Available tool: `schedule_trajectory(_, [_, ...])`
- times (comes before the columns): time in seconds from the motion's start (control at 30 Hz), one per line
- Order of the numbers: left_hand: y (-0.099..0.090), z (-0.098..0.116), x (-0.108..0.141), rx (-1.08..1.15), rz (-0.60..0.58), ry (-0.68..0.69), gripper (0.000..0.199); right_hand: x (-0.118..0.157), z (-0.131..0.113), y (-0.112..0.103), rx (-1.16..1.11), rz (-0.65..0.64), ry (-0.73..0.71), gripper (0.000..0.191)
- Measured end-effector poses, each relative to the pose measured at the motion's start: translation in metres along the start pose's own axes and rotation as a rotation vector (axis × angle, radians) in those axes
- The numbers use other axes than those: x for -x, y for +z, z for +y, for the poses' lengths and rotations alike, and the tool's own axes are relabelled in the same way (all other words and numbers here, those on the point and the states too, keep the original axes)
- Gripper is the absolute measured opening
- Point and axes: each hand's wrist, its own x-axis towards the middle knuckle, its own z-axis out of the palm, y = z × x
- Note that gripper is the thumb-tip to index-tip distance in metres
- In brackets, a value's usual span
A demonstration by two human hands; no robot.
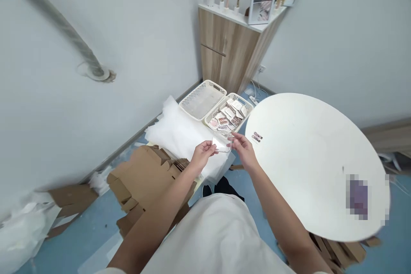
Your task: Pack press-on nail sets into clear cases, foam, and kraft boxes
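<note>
A small clear plastic box point(222, 143) is held between my two hands, in front of the baskets. My left hand point(203, 154) pinches its left end. At its right end, the fingers of my right hand point(241, 147) are closed on the edge. Just beyond is a white basket point(208, 124) with several packs of press-on nails point(228, 113) in it. Another white basket point(203, 99) beside it has a see-through sheet or bag inside. A small set of nails point(257, 137) lies on the round white table point(308, 150) to the right.
White foam sheets point(180, 130) lie left of my hands, with flattened cardboard boxes point(144, 175) nearer to me. A wooden cabinet point(227, 47) stands behind the baskets. More cardboard point(340, 254) is under the table. A blurred purple item point(358, 197) is on the table's right side.
</note>
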Motion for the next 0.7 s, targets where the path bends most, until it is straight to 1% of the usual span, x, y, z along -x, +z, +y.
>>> schedule_trajectory(0.1, [0.013, -0.017, 0.022, -0.018, -0.052, -0.053, 0.037, 0.047, 0.01, -0.016, -0.003, 0.072, -0.002, 0.045])
schedule_trajectory(0.17, [0.022, -0.026, 0.032, -0.045, -0.084, -0.08, 0.038, 0.075, 0.016, -0.027, 0.004, 0.156, 0.015, 0.046])
schedule_trajectory(0.23, [0.032, -0.033, 0.039, -0.078, -0.128, -0.1, 0.037, 0.098, 0.02, -0.038, 0.021, 0.242, 0.027, 0.048])
schedule_trajectory(0.3, [0.042, -0.037, 0.045, -0.109, -0.185, -0.117, 0.036, 0.117, 0.021, -0.047, 0.028, 0.298, 0.021, 0.048])
schedule_trajectory(0.4, [0.059, -0.042, 0.05, -0.162, -0.284, -0.126, 0.036, 0.138, 0.019, -0.057, 0.011, 0.362, -0.009, 0.047])
schedule_trajectory(0.5, [0.081, -0.048, 0.054, -0.225, -0.381, -0.117, 0.038, 0.151, 0.017, -0.069, -0.024, 0.448, -0.021, 0.048])
schedule_trajectory(0.6, [0.107, -0.058, 0.056, -0.255, -0.425, -0.095, 0.041, 0.162, 0.017, -0.086, -0.063, 0.508, -0.032, 0.047])
schedule_trajectory(0.7, [0.132, -0.069, 0.057, -0.233, -0.458, -0.1, 0.043, 0.171, 0.018, -0.111, -0.078, 0.557, -0.047, 0.045])
